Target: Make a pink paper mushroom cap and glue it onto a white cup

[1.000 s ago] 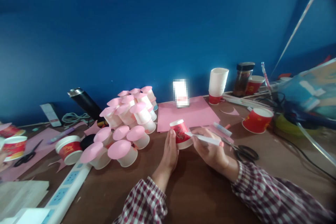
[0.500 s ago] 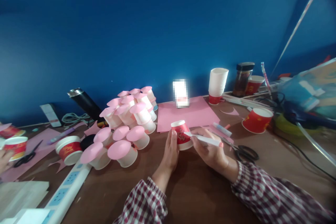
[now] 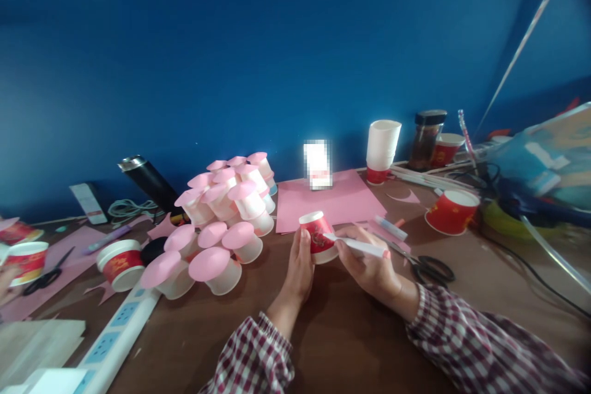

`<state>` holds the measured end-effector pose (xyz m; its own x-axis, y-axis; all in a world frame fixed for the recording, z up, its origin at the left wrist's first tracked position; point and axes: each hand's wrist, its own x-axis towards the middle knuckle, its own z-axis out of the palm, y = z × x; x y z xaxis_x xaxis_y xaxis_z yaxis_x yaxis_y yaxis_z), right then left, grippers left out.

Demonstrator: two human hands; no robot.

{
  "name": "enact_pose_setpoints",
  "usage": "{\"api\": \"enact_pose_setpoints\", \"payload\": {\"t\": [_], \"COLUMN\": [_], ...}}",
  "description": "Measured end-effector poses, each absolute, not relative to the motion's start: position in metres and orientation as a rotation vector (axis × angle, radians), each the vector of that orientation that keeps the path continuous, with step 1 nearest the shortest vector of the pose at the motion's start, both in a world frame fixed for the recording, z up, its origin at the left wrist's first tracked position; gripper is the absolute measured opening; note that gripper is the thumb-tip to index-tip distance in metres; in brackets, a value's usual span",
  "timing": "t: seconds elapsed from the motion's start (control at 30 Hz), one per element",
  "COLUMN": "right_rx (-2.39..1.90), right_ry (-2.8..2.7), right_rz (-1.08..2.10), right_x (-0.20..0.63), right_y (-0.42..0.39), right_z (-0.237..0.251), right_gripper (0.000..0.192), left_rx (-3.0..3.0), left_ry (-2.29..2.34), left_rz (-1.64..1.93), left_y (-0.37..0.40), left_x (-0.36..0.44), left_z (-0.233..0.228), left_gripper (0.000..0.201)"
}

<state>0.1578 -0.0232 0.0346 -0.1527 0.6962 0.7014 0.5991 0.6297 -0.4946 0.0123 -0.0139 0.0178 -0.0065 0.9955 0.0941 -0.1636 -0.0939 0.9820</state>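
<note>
My left hand (image 3: 300, 268) is wrapped round the side of a red paper cup (image 3: 318, 239), narrower end up and slightly tilted. A white marker (image 3: 362, 247) with a reddish end is pinched in my right hand (image 3: 369, 268). Its tip is at the cup's red side; whether it touches I cannot make out. Behind the cup lies a sheet of pink paper (image 3: 295, 203). Black-handled scissors (image 3: 431, 269) rest to the right of my right hand, with capped pens (image 3: 391, 228) behind it.
White cups topped with pink paper discs (image 3: 210, 263) stand in rows on the left, beside a power strip (image 3: 124, 320). Stacked paper cups (image 3: 383, 148), a dark jar (image 3: 428, 138) and a red cup (image 3: 452, 212) stand right. Another person's hand (image 3: 7, 280) shows at the left edge.
The cup has tipped very slightly to the left, and the marker's rear end has shifted a little left with it. Both hands keep their grip.
</note>
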Motion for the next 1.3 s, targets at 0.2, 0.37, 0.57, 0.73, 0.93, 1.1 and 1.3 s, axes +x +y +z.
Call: {"api": "enact_pose_setpoints", "payload": {"t": [0.2, 0.37, 0.57, 0.73, 0.93, 1.1, 1.3], "right_rx": [-1.029, -1.03, -0.995, -0.99, -1.001, -1.007, -0.955], "right_ry": [-1.834, -1.826, -1.779, -1.75, -1.766, -1.779, -1.766], "right_rz": [0.095, 0.107, 0.146, 0.144, 0.12, 0.106, 0.141], "right_x": [0.159, 0.159, 0.159, 0.159, 0.16, 0.16, 0.162], "right_y": [-0.021, -0.021, -0.022, -0.022, -0.02, -0.019, -0.023], "right_z": [0.031, 0.031, 0.031, 0.034, 0.028, 0.028, 0.04], "right_gripper": [0.011, 0.012, 0.015, 0.02, 0.013, 0.016, 0.028], "left_rx": [1.097, 1.085, 1.055, 1.093, 1.051, 1.017, 1.14], "left_ry": [1.02, 1.04, 0.974, 0.988, 1.031, 0.983, 0.988], "left_rz": [1.358, 1.37, 1.364, 1.37, 1.375, 1.38, 1.375], "left_y": [-0.016, -0.014, -0.012, -0.014, -0.011, -0.009, -0.013], "left_x": [0.015, 0.014, 0.014, 0.013, 0.015, 0.015, 0.01], "left_z": [0.022, 0.018, 0.01, 0.015, 0.01, 0.003, 0.011], "left_gripper": [0.041, 0.043, 0.044, 0.045, 0.043, 0.046, 0.044]}}
